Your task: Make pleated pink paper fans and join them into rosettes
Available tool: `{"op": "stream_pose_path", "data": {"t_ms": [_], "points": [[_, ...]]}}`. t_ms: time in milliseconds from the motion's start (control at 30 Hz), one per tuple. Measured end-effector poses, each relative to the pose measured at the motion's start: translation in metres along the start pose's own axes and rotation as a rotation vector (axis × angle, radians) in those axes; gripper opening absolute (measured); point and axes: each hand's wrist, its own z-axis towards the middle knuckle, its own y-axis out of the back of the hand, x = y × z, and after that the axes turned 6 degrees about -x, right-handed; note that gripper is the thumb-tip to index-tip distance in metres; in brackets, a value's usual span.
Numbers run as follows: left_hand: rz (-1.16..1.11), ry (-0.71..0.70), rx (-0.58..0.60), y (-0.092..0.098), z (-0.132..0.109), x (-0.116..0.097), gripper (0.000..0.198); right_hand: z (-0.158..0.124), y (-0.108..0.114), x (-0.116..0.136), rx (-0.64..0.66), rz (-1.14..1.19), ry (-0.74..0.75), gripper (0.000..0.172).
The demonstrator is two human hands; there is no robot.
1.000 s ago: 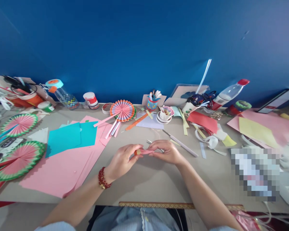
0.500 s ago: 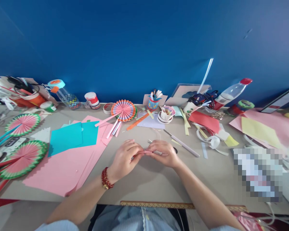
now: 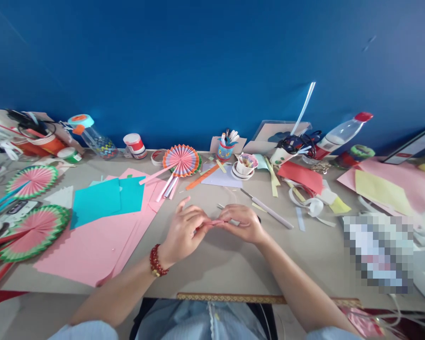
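Between my two hands, over the middle of the table, is a small narrow piece of folded pink paper (image 3: 216,222). My left hand (image 3: 188,225), with a red bead bracelet at the wrist, pinches its left end between thumb and fingers, and one finger sticks up. The right end is pinched by my right hand (image 3: 242,223). Partly hidden behind my right hand lie scissors (image 3: 220,206), with only the tip and a bit of dark handle showing. A craft knife (image 3: 248,193) and a pale lilac rolled paper stick (image 3: 278,216) lie just beyond it.
Pink sheets (image 3: 88,250) with turquoise paper (image 3: 99,200) on top lie at the left, beside pleated paper fans (image 3: 38,231). Another fan (image 3: 182,160), a pen cup (image 3: 225,152) and a plastic bottle (image 3: 343,132) line the back. Red paper (image 3: 301,177) and scraps lie right.
A finger of my left hand has lifted and now points upward. Both hands stay in nearly the same place, still pinching the pink paper.
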Motion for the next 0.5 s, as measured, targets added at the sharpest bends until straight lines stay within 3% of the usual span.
{"op": "stream_pose_path", "data": {"t_ms": [200,500], "points": [[-0.050,0.000,0.010,0.0004,-0.0003,0.0018,0.003,0.0010,0.0032,0.0023,-0.018,0.077,-0.009,0.020],[-0.124,0.011,-0.062,-0.0019,-0.0076,0.0077,0.053,-0.0014,0.0065,-0.0032,0.010,0.201,-0.019,0.010]]}}
